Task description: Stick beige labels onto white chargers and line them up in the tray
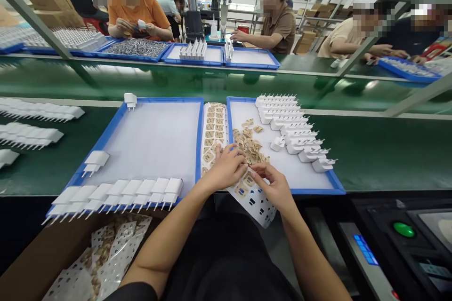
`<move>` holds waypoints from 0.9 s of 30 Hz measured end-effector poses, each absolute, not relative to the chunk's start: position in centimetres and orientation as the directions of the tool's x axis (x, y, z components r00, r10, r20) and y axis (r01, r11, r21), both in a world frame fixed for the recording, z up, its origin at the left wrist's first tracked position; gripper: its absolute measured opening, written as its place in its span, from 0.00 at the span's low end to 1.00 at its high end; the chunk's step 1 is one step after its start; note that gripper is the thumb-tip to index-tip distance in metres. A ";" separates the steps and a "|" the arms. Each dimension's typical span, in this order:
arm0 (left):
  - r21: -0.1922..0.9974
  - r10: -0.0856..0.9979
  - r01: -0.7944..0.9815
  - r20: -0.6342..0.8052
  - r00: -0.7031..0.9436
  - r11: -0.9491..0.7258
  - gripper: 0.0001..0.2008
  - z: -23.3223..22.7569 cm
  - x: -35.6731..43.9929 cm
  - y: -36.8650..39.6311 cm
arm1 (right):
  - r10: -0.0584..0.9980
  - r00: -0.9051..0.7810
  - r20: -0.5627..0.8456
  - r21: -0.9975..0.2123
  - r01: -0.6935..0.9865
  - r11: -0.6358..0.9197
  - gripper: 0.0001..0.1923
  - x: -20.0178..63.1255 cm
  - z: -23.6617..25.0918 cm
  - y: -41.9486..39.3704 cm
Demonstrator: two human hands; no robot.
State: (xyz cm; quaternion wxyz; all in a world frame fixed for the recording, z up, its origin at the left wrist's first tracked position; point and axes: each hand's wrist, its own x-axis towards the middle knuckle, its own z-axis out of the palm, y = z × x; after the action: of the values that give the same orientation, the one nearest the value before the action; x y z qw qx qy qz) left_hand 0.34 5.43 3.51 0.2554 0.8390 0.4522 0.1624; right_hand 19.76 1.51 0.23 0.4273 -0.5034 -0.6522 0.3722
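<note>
My left hand (226, 165) rests on a long white sheet of brown stickers (213, 127) that lies between two blue trays and hangs over the bench edge. My right hand (273, 182) pinches one small brown sticker (249, 179) at the sheet's lower part, right beside my left fingers. A heap of loose brown stickers (249, 143) lies in the right blue tray (337, 187), next to rows of white charger plugs (293, 127). The left blue tray (106, 138) holds a front row of white plugs (120, 194).
Used sticker sheets (106, 254) fill a cardboard box at lower left. More white plugs (31, 134) lie on the green bench at left. A machine panel with a green button (404, 229) is at lower right. Several people work across the green conveyor (212, 80) behind blue trays.
</note>
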 end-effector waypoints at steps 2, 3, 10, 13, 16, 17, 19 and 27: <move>0.620 0.812 0.645 -0.019 0.583 -0.448 0.15 3.8 0.4 5.8 | 0.963 -0.128 0.235 -0.902 0.340 0.266 0.06 20.0 0.2 1.4; 0.644 0.798 0.627 -0.043 0.602 -0.439 0.16 3.9 0.4 5.9 | 0.954 -0.135 0.266 -0.890 0.346 0.297 0.06 20.2 0.3 1.4; 0.649 0.837 0.667 -0.083 0.540 -0.366 0.19 4.9 1.7 5.5 | 0.777 -0.266 0.570 -0.579 0.541 0.610 0.09 21.0 1.1 1.2; 0.625 0.842 0.685 -0.080 0.533 -0.374 0.18 5.3 2.4 5.2 | 0.732 -0.313 0.605 -0.481 0.589 0.650 0.09 21.4 1.3 1.4; 0.597 0.837 0.697 -0.074 0.541 -0.398 0.19 5.5 2.8 5.1 | 0.732 -0.331 0.595 -0.472 0.593 0.652 0.08 21.5 1.4 1.6; 0.581 0.837 0.704 -0.069 0.542 -0.408 0.19 5.5 3.0 5.2 | 0.730 -0.332 0.598 -0.472 0.591 0.654 0.07 21.6 1.4 1.7; 0.543 0.842 0.722 -0.049 0.538 -0.430 0.19 5.5 3.1 5.6 | 0.720 -0.331 0.610 -0.473 0.576 0.666 0.06 21.8 1.3 1.7; 0.357 0.846 0.785 0.025 0.533 -0.506 0.14 5.2 1.9 11.5 | 0.858 -0.088 0.506 -0.780 0.379 0.498 0.02 23.8 0.0 1.0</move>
State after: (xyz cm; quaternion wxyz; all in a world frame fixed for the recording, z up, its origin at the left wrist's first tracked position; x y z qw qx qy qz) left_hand 1.94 11.55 5.15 0.1530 0.8621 0.4729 0.0985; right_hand 23.75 1.02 0.01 0.5102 -0.4423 -0.6993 0.2349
